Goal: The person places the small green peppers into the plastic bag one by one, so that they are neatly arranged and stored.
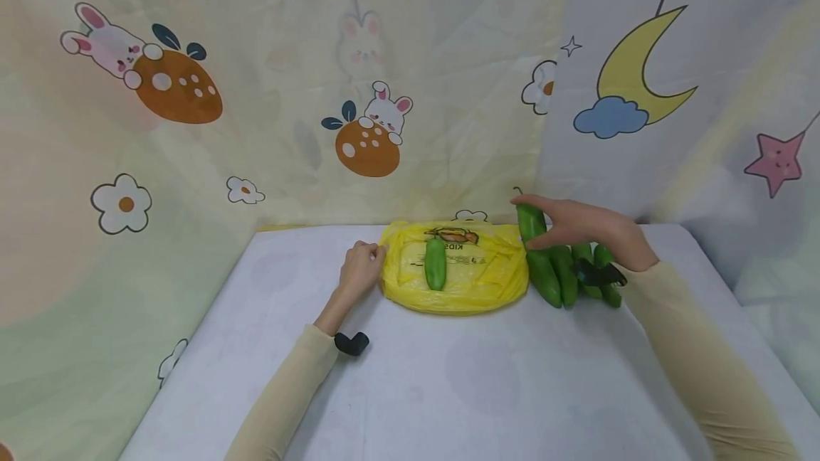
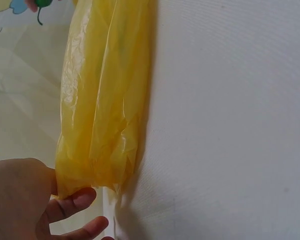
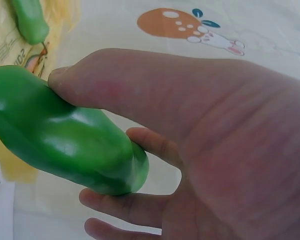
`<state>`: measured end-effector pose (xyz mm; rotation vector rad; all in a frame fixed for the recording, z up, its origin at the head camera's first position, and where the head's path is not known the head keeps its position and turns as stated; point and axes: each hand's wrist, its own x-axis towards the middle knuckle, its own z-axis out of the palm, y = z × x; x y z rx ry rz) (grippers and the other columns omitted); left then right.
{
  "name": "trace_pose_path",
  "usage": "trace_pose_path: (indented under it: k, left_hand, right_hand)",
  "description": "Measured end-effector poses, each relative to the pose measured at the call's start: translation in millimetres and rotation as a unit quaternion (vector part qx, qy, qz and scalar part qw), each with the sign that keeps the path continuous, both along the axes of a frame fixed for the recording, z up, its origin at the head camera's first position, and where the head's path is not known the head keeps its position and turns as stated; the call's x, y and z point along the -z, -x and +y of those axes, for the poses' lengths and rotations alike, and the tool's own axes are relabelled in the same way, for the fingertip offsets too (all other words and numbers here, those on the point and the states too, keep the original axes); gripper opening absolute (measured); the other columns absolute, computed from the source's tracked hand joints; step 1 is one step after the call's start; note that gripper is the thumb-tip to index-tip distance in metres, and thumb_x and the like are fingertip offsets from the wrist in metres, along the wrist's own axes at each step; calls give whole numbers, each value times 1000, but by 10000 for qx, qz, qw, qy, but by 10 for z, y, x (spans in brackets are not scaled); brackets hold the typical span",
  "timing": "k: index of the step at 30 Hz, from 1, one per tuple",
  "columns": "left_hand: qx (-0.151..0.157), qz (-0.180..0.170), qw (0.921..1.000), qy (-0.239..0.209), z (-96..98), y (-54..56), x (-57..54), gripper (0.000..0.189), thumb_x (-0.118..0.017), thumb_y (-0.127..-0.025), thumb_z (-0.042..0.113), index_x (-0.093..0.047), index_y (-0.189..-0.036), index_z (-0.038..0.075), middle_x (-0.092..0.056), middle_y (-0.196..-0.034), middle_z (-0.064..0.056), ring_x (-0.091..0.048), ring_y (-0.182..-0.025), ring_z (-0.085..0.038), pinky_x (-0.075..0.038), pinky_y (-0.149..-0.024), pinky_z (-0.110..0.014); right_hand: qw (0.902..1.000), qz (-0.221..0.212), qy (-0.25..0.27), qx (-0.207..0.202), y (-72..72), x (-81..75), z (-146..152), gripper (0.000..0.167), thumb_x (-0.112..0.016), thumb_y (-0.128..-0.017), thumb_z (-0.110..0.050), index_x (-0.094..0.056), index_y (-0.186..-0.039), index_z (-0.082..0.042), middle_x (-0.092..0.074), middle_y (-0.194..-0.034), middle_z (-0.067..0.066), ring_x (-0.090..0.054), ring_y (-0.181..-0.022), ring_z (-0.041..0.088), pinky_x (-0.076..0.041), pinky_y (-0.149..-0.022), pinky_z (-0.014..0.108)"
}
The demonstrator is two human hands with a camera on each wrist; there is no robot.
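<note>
A yellow plastic bag [image 1: 474, 297] with dark print lies flat near the far edge of the table, and a green pepper [image 1: 435, 264] rests upon it. My left hand [image 1: 362, 265] pinches the bag's left end between thumb and fingers. Up close in the left wrist view, the crinkled yellow plastic [image 2: 105, 100] stretches away from those fingers. My right hand [image 1: 579, 225] grips another green pepper [image 3: 70, 140], thumb on one side and fingers on the other. It is lifted at the bag's right end, its stem pointing up. Several more green peppers [image 1: 544, 282] lie beneath this hand, partly hidden by it.
The white table [image 1: 448, 390] stretches toward me in front of the bag. Behind it hangs a pale cloth backdrop [image 1: 275, 119] printed with rabbits, flowers and a moon. A black band [image 1: 351, 344] sits on the left wrist and another [image 1: 598, 274] on the right.
</note>
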<state>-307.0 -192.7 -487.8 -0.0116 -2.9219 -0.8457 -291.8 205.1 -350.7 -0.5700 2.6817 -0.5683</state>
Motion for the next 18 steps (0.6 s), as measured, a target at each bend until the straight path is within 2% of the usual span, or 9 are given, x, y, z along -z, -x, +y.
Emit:
trace_pose_path:
  k: [7,18]
  left_hand:
    - [26,30,10000,-1,0,2,6,41,-48,-103,33,-63,-72,11,-63,-114,-16,-57,-100,-30,-47,-70,-38]
    - [43,70,10000,-1,7,17,12,40,-46,-103,33,-67,-78,9,-63,-112,-16,-58,-98,-30,-48,-72,-39]
  right_hand:
    - [9997,45,159,-154,6,-32,-136,81,-73,-91,-30,-28,-157,-16,-30,-162,22,-44,-138,42,-37,-109,62]
    - [9988,56,344,-331,33,-17,-363,82,-74,-90,-27,-29,-157,-17,-28,-163,19,-37,-144,42,-34,-113,61]
